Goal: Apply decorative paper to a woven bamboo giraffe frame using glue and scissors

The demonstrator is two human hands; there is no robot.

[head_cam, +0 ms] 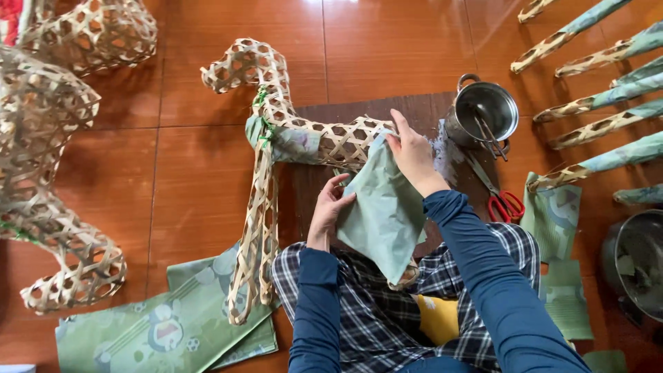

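A woven bamboo lattice frame shaped like a four-legged animal [276, 117] lies on the floor in front of me, its hind part over my lap. A sheet of pale green paper [383, 214] is laid over that hind end. My left hand [330, 207] presses the sheet's left edge with its fingers. My right hand [413, 155] holds the sheet's upper edge against the lattice. Another piece of printed green paper [293, 144] is stuck around the frame's neck.
A steel pot [483, 110] with sticks in it stands on a brown board, red-handled scissors [501, 200] beside it. Paper-covered bamboo legs [601, 97] lie at right, more lattice frames [48, 138] at left, green sheets [166, 324] near my knee, a second bowl [639, 262] far right.
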